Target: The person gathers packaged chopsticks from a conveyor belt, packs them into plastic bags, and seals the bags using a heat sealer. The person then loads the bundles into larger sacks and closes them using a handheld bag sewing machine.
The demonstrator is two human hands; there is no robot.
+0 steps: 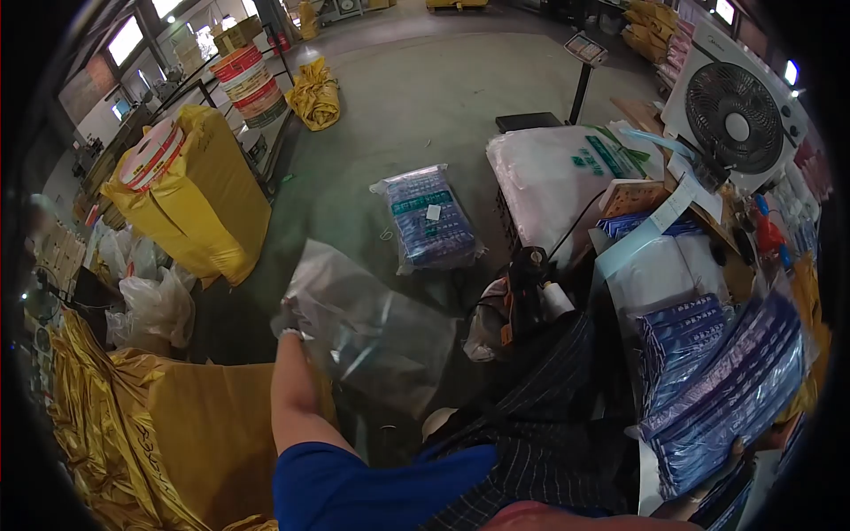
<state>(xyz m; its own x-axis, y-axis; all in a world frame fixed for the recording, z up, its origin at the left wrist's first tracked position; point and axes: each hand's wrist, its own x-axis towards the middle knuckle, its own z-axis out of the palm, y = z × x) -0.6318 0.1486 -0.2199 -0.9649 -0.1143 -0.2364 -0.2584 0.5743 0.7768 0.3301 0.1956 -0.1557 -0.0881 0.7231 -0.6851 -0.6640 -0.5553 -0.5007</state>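
My left hand (288,320) reaches out at the left of centre, its fingers closed on the edge of a large clear plastic bag (381,327). The bag hangs spread out over the floor and looks see-through, with bright glints on it. The fingers are small and partly blurred. My right hand does not show. Beyond the bag, a plastic-wrapped pack of blue printed packaging (432,232) lies on the floor, apart from my hand. A yellow wrapped block (212,416) stands just below my left forearm.
A tall yellow sack (217,190) with tape rolls on top stands at left. On the right are a hand-held sewing machine (529,288), a white bale (549,177), stacked blue packaging (717,380) and a fan (735,111). A floor scale (529,122) stands behind.
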